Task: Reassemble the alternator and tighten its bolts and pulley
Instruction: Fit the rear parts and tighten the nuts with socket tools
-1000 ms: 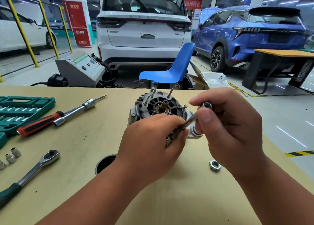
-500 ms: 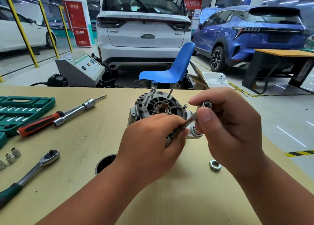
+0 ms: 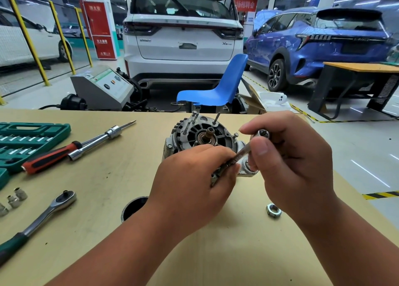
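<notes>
Alternator [image 3: 200,134] on table [image 3: 108,199], just behind both hands. Left hand [image 3: 194,182] grips bolt [image 3: 241,156] low end, right hand [image 3: 291,167] pinches its head; bolt slants up-right.

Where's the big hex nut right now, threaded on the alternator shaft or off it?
Off. The hex nut lies flat on the table, apart from the alternator, whose shaft stands bare.
</notes>
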Available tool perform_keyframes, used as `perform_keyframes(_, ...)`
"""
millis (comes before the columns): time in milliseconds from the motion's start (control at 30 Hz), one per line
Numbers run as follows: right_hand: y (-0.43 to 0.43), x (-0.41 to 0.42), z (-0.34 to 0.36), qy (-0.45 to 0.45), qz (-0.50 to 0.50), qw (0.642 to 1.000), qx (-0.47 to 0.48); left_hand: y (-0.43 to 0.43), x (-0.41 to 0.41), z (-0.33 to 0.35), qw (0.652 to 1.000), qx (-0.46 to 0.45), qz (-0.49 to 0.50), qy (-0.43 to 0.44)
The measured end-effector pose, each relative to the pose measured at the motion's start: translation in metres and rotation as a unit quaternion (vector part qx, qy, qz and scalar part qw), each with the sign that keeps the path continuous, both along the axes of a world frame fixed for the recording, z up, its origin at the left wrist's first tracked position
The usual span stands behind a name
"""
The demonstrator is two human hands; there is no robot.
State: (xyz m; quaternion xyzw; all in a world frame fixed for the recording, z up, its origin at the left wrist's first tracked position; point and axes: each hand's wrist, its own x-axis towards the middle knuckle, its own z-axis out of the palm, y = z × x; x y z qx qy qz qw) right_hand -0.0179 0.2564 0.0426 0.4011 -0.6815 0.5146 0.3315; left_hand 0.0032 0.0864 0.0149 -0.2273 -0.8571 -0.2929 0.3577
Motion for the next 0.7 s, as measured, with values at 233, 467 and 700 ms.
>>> perform_keyframes(233,0.0000,-0.0001,-0.0004,0.003,-0.002,1.000,0.003,-0.0003,-0.0006,-0.0007,1.000,0.000,-0.003,-0.001)
perform_keyframes(467,0.0006,-0.0013,-0.0008,0.011,-0.002,1.000,0.007,-0.0009,-0.0003,-0.0006,1.000,-0.003,-0.001,-0.004)
perform_keyframes(700,0.0011,0.0001,-0.0002,0.016,0.011,1.000,0.014,-0.0010,-0.0009,-0.0009,1.000,-0.005,0.000,-0.003)
